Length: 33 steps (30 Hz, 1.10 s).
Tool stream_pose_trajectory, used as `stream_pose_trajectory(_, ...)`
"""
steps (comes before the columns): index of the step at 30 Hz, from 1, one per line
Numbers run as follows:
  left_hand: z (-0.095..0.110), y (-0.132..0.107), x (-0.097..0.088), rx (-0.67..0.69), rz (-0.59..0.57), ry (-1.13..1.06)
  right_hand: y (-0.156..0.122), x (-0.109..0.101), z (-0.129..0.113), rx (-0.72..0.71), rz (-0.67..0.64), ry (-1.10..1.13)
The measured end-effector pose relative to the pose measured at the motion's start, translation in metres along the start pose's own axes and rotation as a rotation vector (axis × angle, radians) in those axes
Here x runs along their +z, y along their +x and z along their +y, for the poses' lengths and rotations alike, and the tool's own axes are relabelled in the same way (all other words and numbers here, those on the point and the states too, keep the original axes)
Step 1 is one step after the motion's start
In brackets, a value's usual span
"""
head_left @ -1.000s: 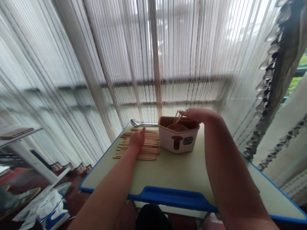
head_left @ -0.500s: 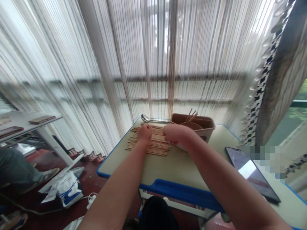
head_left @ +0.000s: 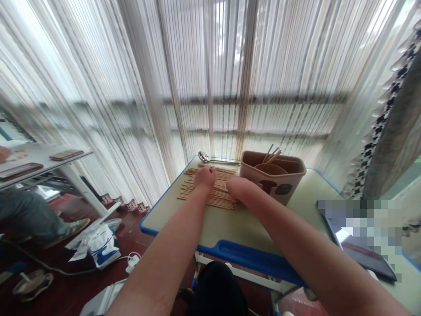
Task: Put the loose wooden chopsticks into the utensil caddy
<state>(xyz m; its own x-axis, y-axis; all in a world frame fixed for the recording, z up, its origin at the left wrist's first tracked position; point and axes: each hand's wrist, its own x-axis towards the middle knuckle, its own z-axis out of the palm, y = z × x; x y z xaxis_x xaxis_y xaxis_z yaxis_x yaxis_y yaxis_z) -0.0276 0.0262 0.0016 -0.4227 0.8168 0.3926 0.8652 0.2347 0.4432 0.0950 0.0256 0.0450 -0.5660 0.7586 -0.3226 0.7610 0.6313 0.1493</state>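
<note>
Many thin wooden chopsticks (head_left: 221, 202) lie side by side in a broad layer on the table, pointing left and right. My left hand (head_left: 205, 176) is over their left part, its fingers curled down among the sticks; the fingertips are hidden. By the right ends of the layer is my right hand (head_left: 239, 186), bent downward at the wrist with its fingers out of sight behind it. A brown utensil holder (head_left: 291, 177) stands just beyond the right hand, with a few chopsticks (head_left: 271, 155) sticking up from it. Behind the layer lies a metal slotted spoon (head_left: 203, 156).
The table (head_left: 210, 235) has a blue edge. A dark tablet (head_left: 365, 252) lies at its right side. Curtains (head_left: 184, 87) hang close behind. On the left are a white table (head_left: 70, 158), a person's leg (head_left: 33, 215) and a plastic bag (head_left: 101, 248) on the floor.
The view has shifted, so the table sits slightly further right and more of the holder's front shows. Both hands remain at the chopsticks, the right one turned further down.
</note>
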Motion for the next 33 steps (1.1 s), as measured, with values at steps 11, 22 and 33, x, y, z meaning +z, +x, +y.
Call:
stream_pose_trajectory(11, 0.002, -0.002, -0.008, 0.001, 0.139, -0.105, -0.064, -0.046, 0.004, 0.064, 0.131, -0.004)
stream_pose_trajectory(22, 0.006, -0.006, -0.002, 0.172, 0.197, -0.149, -0.144, -0.089, 0.068, 0.088, 0.893, 0.438)
stream_pose_trajectory(33, 0.007, -0.005, 0.003, 0.21, 0.151, -0.018, -0.165, -0.092, 0.101, 0.453, 1.488, 0.53)
